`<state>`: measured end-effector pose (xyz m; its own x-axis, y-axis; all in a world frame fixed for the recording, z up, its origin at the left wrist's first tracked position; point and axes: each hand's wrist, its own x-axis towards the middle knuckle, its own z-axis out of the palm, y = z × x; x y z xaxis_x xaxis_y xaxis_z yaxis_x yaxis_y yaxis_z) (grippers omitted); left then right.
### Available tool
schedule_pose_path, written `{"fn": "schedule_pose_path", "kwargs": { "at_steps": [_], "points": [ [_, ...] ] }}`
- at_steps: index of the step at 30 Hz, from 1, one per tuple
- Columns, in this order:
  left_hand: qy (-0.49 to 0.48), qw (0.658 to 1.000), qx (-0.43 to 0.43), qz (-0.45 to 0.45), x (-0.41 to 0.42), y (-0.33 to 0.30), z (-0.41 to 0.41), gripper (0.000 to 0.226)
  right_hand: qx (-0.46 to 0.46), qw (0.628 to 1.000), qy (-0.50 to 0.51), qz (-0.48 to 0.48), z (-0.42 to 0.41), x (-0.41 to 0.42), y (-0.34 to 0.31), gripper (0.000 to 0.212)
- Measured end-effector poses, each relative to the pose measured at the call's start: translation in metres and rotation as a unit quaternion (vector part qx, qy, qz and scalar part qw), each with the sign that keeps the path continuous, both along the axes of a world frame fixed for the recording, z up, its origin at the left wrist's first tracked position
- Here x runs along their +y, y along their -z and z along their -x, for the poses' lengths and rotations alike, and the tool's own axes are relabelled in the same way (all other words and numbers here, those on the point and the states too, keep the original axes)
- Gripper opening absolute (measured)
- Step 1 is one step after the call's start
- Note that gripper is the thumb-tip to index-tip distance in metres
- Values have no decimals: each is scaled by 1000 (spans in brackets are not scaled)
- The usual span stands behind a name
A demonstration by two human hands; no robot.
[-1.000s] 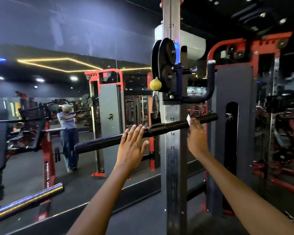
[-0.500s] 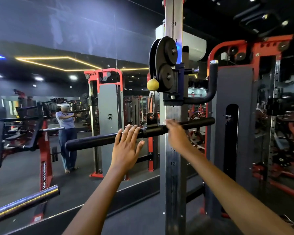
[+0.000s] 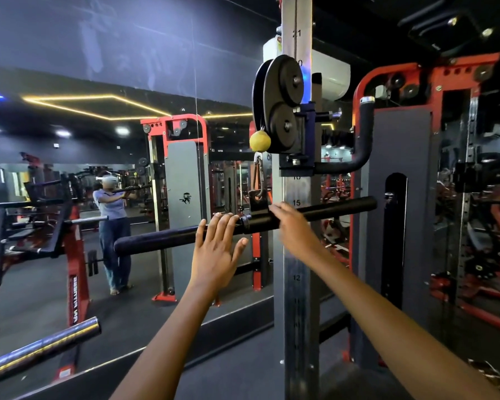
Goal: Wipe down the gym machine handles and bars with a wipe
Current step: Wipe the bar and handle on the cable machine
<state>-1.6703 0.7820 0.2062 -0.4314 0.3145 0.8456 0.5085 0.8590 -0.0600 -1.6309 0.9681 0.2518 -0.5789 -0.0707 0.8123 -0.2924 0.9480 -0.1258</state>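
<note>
Hanging from a carabiner [image 3: 259,176] beneath the pulley block [image 3: 280,111], the padded black bar [image 3: 168,239] runs across my view, tilted up to the right. My left hand [image 3: 215,249] is spread, fingers straight, fingertips resting on the bar left of its centre bracket [image 3: 257,202]. My right hand [image 3: 296,229] lies on the bar just right of that bracket; motion blur hides whether it pinches a wipe. Behind stand the numbered steel upright [image 3: 296,284] and a wall mirror [image 3: 70,183].
</note>
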Motion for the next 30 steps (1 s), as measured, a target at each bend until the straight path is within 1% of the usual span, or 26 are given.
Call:
{"fn": "schedule_pose_path", "kwargs": {
  "at_steps": [1, 2, 4, 5, 6, 7, 8, 10, 11, 12, 13, 14, 16, 18, 19, 20, 21, 22, 23, 24, 25, 26, 27, 28, 29, 30],
  "points": [
    [6, 1000, 1, 3, -2, 0, 1, 63, 6, 1000, 28, 5, 0, 19, -3, 49],
    [11, 1000, 4, 7, -3, 0, 1, 62, 16, 997, 68, 30, 1, 41, -4, 48],
    [15, 1000, 7, 11, -2, 0, 1, 63, 45, 979, 140, 138, 2, 79, -5, 45],
    [15, 1000, 4, 9, 0, 0, 0, 65, 57, 968, 160, 187, 3, 82, -4, 44],
    [13, 1000, 0, 6, 3, 1, 0, 66, 63, 963, 162, 207, 4, 71, -3, 45],
    [12, 1000, -5, 2, 7, 2, 0, 68, 71, 969, 142, 188, 3, 51, 0, 45],
    [10, 1000, -9, -1, 8, 3, 0, 68, 76, 982, 102, 142, 2, 29, 6, 45],
    [10, 1000, -9, -3, 8, 5, 2, 68, 71, 997, 16, 5, 0, 0, 24, 49],
    [14, 1000, -8, -3, 7, 6, 3, 67, 77, 996, 3, -39, 1, 3, 30, 53],
    [19, 1000, -6, -4, 5, 6, 4, 66, 89, 994, 8, -58, 3, 18, 28, 57],
    [25, 1000, -4, -6, 3, 6, 5, 65, 100, 993, 32, -47, 7, 41, 25, 58],
    [29, 1000, -2, -8, 2, 5, 7, 65, 108, 992, 69, -13, 11, 67, 21, 60],
    [31, 999, -3, -18, 3, 5, 9, 66, 115, 980, 130, 93, 11, 112, 11, 65],
    [22, 999, -9, -36, 10, 4, 10, 69, 105, 960, 165, 201, 13, 123, 1, 61],
    [12, 999, -13, -44, 15, 4, 10, 71, 99, 954, 160, 235, 16, 111, -1, 57],
    [0, 999, -15, -50, 19, 4, 10, 73, 89, 960, 140, 225, 16, 91, -2, 52],
    [-13, 998, -14, -54, 24, 4, 10, 74, 88, 976, 104, 173, 17, 70, 4, 51],
    [-25, 998, -11, -56, 26, 5, 10, 75, 100, 991, 60, 72, 16, 50, 14, 53],
    [-34, 998, -7, -57, 27, 4, 11, 73, 114, 993, 19, -30, 14, 39, 25, 55],
    [-38, 998, -3, -54, 28, 5, 11, 71, 128, 987, 0, -100, 14, 45, 30, 57],
    [-39, 998, 1, -51, 27, 6, 12, 68, 140, 983, -2, -118, 12, 63, 27, 58],
    [-39, 998, 3, -49, 26, 7, 13, 67, 150, 985, 13, -83, 12, 87, 22, 56],
    [-40, 998, 3, -48, 25, 8, 14, 66, 151, 987, 48, -28, 13, 116, 17, 55],
    [-41, 998, 3, -49, 24, 8, 15, 66, 161, 982, 80, 49, 13, 141, 11, 57],
    [-44, 998, 3, -47, 25, 8, 15, 65, 169, 969, 102, 151, 16, 164, 8, 58],
    [-49, 998, 3, -46, 26, 9, 15, 65, 175, 952, 115, 222, 19, 177, 6, 56]
  ]
}}
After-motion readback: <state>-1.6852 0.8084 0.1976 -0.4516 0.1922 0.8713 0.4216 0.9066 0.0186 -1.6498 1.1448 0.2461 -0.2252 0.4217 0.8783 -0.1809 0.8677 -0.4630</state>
